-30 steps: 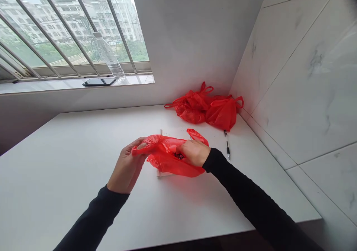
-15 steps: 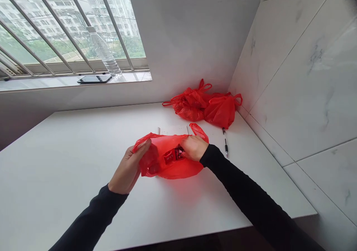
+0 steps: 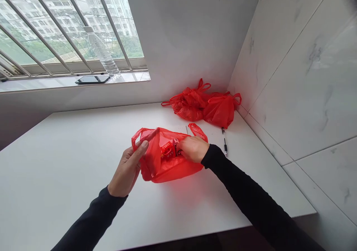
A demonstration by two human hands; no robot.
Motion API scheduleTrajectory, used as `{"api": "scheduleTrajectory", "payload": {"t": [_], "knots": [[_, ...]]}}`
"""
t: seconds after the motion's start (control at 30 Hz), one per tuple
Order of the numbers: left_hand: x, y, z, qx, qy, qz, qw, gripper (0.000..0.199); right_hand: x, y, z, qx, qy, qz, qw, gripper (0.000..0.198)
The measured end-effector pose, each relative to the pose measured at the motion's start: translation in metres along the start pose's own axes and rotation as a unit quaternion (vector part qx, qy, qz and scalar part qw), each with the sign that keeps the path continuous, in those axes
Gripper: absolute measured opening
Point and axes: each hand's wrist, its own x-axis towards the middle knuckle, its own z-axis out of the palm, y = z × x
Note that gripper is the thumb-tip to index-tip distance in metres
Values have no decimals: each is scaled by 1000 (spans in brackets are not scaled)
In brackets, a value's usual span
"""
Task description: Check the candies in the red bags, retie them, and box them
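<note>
Head camera view: on the white table (image 3: 83, 150), a red plastic carrier bag (image 3: 178, 171) sits in front of the person, its mouth spread toward them. I can see the left hand (image 3: 129, 165) pinching the bag's left edge, thumb over the film and fingers behind it, just below a handle loop. The right hand (image 3: 193, 149) dips into the right side of the mouth with its fingers curled; the fingertips are hidden, so I can't tell whether they're closed on anything. Just beside them, inside the bag, are a red wrapped packet (image 3: 166, 151) and a smaller pink-and-dark packet (image 3: 176, 147). Beyond the right hand lies a pen (image 3: 225, 147). Farther back, a crumpled red bag (image 3: 189, 108) and a fuller red bag (image 3: 220, 111) huddle together in the corner. Over on the windowsill (image 3: 134, 77), a clear water bottle (image 3: 103, 54) stands near a dark flat device (image 3: 92, 80).
</note>
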Motion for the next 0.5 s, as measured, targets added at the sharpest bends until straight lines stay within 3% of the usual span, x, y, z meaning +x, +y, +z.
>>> {"api": "scheduleTrajectory", "payload": {"t": [0.1,0.3,0.5], "knots": [[0,1,-1,11,-1,7,1000,37,0,3,1,6,-2,0,1000,23],[0,1,0,39,-11,10,999,32,3,5,7,33,33,-26,999,36],[2,-1,-3,44,-15,12,999,33,8,2,14,49,59,-35,996,33]]}}
